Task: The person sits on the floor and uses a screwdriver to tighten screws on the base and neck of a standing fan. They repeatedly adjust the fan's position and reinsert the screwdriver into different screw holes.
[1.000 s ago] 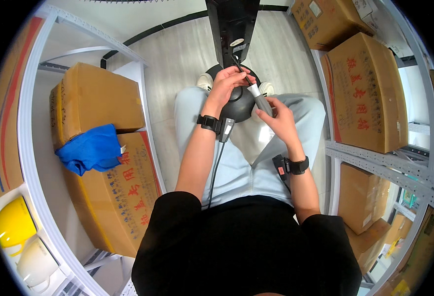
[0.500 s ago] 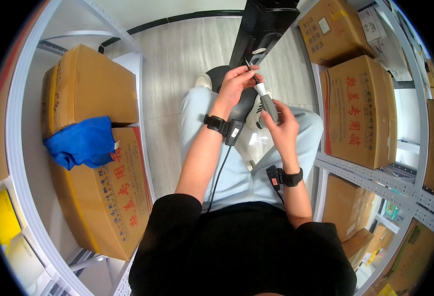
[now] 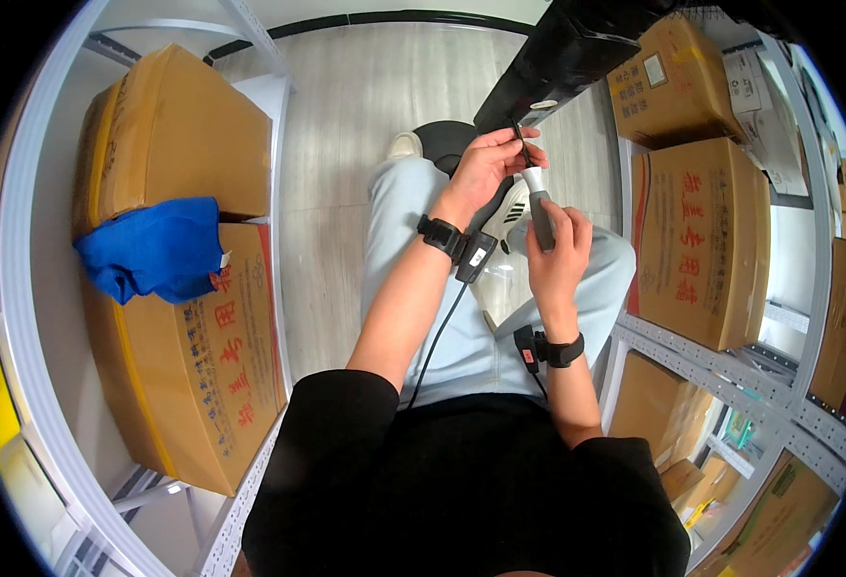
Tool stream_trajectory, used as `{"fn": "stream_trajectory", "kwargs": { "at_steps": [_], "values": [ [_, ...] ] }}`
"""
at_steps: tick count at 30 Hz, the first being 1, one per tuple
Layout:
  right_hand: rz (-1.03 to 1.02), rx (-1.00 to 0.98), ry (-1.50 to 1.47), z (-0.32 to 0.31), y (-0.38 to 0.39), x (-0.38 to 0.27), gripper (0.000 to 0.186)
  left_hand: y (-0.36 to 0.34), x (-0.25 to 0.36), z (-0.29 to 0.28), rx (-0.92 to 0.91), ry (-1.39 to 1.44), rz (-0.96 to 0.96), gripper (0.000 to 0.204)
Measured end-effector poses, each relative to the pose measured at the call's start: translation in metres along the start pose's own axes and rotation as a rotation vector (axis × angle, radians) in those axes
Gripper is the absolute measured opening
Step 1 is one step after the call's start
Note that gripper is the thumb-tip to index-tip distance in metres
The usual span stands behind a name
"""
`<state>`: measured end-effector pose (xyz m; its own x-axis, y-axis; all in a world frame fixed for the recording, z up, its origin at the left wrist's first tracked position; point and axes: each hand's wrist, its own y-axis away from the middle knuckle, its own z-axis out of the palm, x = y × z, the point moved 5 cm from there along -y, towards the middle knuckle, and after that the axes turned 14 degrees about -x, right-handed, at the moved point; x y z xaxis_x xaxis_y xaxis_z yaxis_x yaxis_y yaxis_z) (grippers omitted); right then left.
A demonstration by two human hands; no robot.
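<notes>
Over the lap, between two shelf racks: right hand (image 3: 556,252) clenched around a slim grey tool with a white tip (image 3: 541,213), held roughly upright, tip pointing away from the body. Left hand (image 3: 485,165) just above it, fingertips pinching a thin dark piece (image 3: 521,137) right at the white tip; too small to tell what kind of piece, or whether it actually touches the tip. Both wrists strapped with black bands (image 3: 439,234), small module on each, cable running from the left one down toward the torso. Long black box (image 3: 562,53) lying on the floor just beyond the hands, at an angle. Round dark stool (image 3: 442,142) under the legs. Left rack: two cardboard boxes, blue cloth (image 3: 157,257) draped between the upper box (image 3: 168,130) and the lower one (image 3: 202,375). Right rack: tall cardboard box with red print (image 3: 697,240) standing on the shelf, more cartons above and below it.
</notes>
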<state>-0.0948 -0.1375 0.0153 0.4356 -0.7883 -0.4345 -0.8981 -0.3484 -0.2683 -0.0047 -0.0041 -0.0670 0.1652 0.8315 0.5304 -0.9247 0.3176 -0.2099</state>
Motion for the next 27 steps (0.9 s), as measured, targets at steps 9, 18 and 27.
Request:
{"fn": "stream_trajectory", "kwargs": {
  "at_steps": [9, 18, 27],
  "values": [
    [0.330, -0.191, -0.526, 0.023, 0.007, 0.036, 0.038, 0.002, 0.000, -0.003, 0.062, -0.135, 0.001, 0.026],
    [0.529, -0.279, -1.071, 0.026, 0.005, 0.038, 0.036, 0.002, 0.002, -0.003, 0.076, -0.178, -0.019, 0.028],
    [0.272, -0.171, -0.355, 0.005, -0.003, 0.035, 0.040, -0.001, -0.002, -0.003, 0.026, -0.111, -0.007, 0.027]
  ]
}}
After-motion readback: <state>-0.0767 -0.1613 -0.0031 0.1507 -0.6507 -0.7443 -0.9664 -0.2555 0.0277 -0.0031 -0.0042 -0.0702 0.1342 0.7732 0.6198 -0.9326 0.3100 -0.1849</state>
